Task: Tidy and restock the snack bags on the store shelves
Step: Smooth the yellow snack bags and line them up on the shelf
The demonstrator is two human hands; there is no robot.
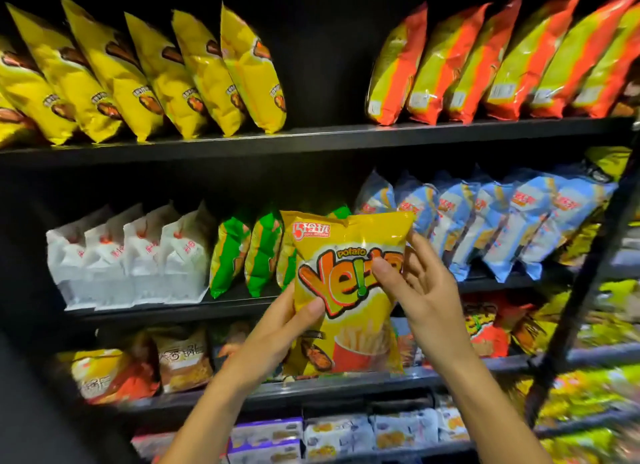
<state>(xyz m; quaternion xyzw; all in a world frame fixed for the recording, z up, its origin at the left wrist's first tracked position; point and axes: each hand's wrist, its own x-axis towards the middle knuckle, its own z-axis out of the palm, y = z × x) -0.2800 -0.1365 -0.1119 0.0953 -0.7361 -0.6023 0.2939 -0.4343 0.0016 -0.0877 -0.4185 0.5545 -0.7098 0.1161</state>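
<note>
With both your left hand (294,316) and right hand (412,283) pinching the yellow fries bag (349,290) before the middle shelf (491,279), shoving it in could topple the leaning green bags (247,255) beside its slot.

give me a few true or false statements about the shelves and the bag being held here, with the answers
1. Both hands hold the yellow potato snack bag. True: the left hand grips its left edge and the right hand grips its right side.
2. The top shelf is full from end to end. False: a gap lies between the yellow bags and the orange-green bags.
3. The white bags stand left of the green bags. True.
4. The light blue bags stand on the top shelf. False: they stand on the shelf below it, at the right.
5. The held bag shows a picture of cookies. False: it shows fries in a red cup.
</note>
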